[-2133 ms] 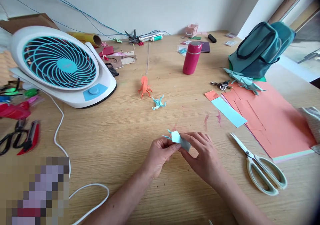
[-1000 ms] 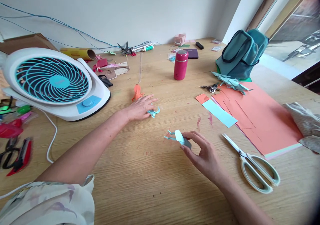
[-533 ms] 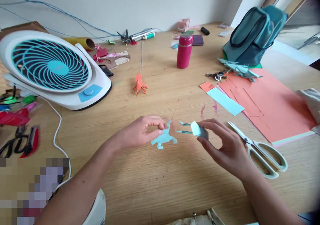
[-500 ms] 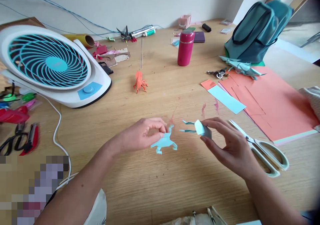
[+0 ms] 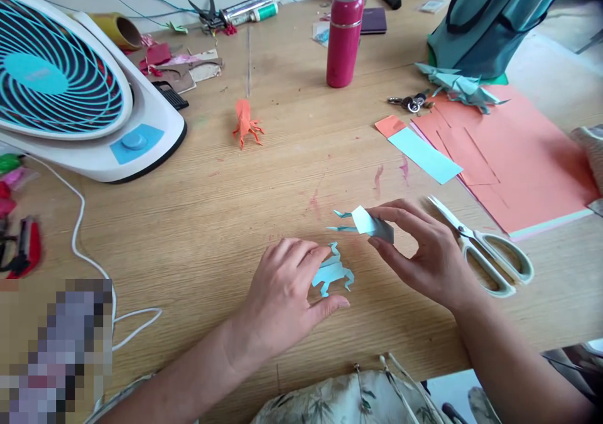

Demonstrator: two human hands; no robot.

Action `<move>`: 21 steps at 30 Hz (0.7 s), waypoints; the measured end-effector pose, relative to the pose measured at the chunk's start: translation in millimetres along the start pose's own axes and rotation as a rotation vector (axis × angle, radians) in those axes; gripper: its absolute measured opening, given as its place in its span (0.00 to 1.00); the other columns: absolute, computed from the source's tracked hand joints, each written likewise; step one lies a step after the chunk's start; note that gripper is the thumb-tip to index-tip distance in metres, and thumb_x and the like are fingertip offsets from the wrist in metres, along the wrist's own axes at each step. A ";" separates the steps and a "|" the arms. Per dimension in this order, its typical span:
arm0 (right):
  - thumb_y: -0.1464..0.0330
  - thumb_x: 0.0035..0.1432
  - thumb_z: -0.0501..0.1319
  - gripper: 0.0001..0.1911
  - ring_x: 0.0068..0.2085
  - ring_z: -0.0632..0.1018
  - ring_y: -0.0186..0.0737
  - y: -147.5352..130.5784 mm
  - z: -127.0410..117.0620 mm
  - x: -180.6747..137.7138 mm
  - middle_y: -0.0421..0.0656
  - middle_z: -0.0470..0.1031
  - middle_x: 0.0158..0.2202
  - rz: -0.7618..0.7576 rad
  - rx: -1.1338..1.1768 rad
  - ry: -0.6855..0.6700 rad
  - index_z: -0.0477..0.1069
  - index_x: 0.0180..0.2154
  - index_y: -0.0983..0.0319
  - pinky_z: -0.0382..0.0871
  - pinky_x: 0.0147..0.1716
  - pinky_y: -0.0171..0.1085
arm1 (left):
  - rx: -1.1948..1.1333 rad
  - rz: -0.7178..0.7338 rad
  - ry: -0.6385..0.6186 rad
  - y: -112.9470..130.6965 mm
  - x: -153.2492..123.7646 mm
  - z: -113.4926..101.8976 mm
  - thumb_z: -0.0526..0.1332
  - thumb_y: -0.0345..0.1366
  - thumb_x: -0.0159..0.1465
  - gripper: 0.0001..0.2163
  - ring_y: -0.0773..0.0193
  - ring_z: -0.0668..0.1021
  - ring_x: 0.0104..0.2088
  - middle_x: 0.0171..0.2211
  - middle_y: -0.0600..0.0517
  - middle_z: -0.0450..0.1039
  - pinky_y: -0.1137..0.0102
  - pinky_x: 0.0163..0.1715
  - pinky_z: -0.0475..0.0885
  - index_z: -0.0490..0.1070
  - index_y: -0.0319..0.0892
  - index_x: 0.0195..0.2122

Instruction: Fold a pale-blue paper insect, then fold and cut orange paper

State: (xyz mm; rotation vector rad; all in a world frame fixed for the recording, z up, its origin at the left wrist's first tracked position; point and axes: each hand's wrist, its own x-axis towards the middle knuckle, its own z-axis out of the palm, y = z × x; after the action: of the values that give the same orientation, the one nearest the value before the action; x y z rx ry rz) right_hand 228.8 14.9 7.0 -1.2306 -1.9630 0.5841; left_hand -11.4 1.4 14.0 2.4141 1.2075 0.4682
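Note:
My right hand (image 5: pixel 421 254) pinches a half-folded light blue paper piece (image 5: pixel 366 223) with two thin points sticking out to the left, held just above the wooden table (image 5: pixel 211 223). A finished light blue origami figure (image 5: pixel 332 273) lies flat on the table beside it. My left hand (image 5: pixel 285 295) rests over that figure's left side, fingers curled on it, thumb stretched below it.
An orange origami figure (image 5: pixel 245 122) stands further back. White-handled scissors (image 5: pixel 485 248) lie right of my right hand, beside orange paper sheets (image 5: pixel 509 160) and a blue strip (image 5: pixel 426 155). A pink bottle (image 5: pixel 343 38), a fan (image 5: pixel 70 91) with white cable (image 5: pixel 80 242), a teal bag (image 5: pixel 490 16).
My left hand reached out to the small blue figure, brought it near, and now sets it down close to my body. My right hand kept the folded piece.

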 end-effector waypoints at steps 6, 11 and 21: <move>0.72 0.64 0.60 0.16 0.37 0.75 0.40 2.3 0.0 -4.0 0.46 0.73 0.43 0.016 0.003 -0.050 0.70 0.53 0.56 0.71 0.35 0.39 | 0.010 -0.036 0.028 0.7 -0.1 9.5 0.68 0.36 0.62 0.11 0.54 0.75 0.43 0.41 0.50 0.77 0.57 0.43 0.70 0.73 0.43 0.44; 0.72 0.64 0.60 0.16 0.39 0.76 0.42 5.2 -3.3 -4.2 0.47 0.73 0.45 0.000 -0.029 -0.058 0.71 0.53 0.56 0.73 0.35 0.41 | -0.024 -0.100 0.133 -16.2 2.2 -11.9 0.66 0.34 0.64 0.09 0.56 0.76 0.44 0.43 0.50 0.77 0.59 0.46 0.70 0.73 0.46 0.45; 0.73 0.65 0.58 0.21 0.44 0.78 0.46 2.8 1.8 -6.1 0.49 0.74 0.47 -0.090 -0.067 -0.167 0.69 0.58 0.54 0.74 0.41 0.47 | -0.097 -0.081 0.199 -25.8 2.7 -29.0 0.67 0.34 0.63 0.10 0.58 0.76 0.46 0.43 0.51 0.76 0.61 0.47 0.71 0.74 0.47 0.45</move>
State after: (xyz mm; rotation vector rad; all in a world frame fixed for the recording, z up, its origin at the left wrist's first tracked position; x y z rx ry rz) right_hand 230.7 10.6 1.8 -1.1585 -2.1812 0.5968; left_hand -40.8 23.5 26.7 2.2703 1.3261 0.7391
